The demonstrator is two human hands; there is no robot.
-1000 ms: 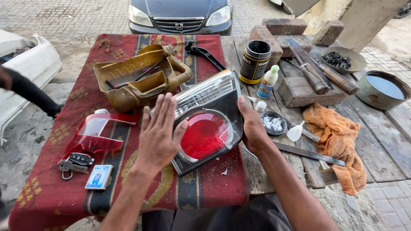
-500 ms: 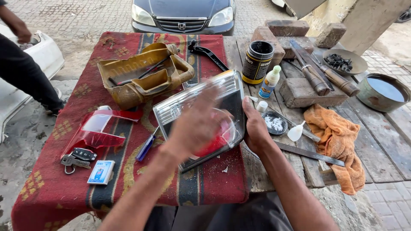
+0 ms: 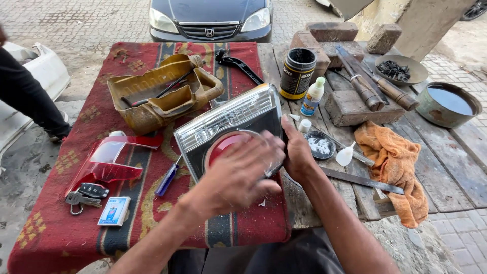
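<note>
**Asker:** So, where is the tail-light unit [image 3: 231, 129], and what are the hands doing with it?

**Watcher:** It lies tilted on the red patterned cloth [image 3: 56, 228] that covers part of the wooden table [image 3: 456, 172]. The left hand [image 3: 238, 175] is spread flat over the round red lens, fingers together, pressing on it rather than closed around anything; it is blurred. The right hand [image 3: 297, 152] grips the unit's right edge, thumb on the front and fingers behind.

**Asker:** What sits around the unit?

**Watcher:** Left of it lies a blue-handled screwdriver [image 3: 167, 177], and further left a loose red lens cover [image 3: 109, 160], car keys [image 3: 86, 195] and a small blue-and-white card box [image 3: 114, 210]. Behind the unit is a tan plastic housing [image 3: 157, 96]. Right of it stand a black can [image 3: 298, 73] and a small white bottle [image 3: 312, 96], with a little dish of white powder [image 3: 320, 145] just beside the right hand. Further right lie an orange rag [image 3: 393, 157] and a metal bowl of dark liquid [image 3: 446, 104].
</note>
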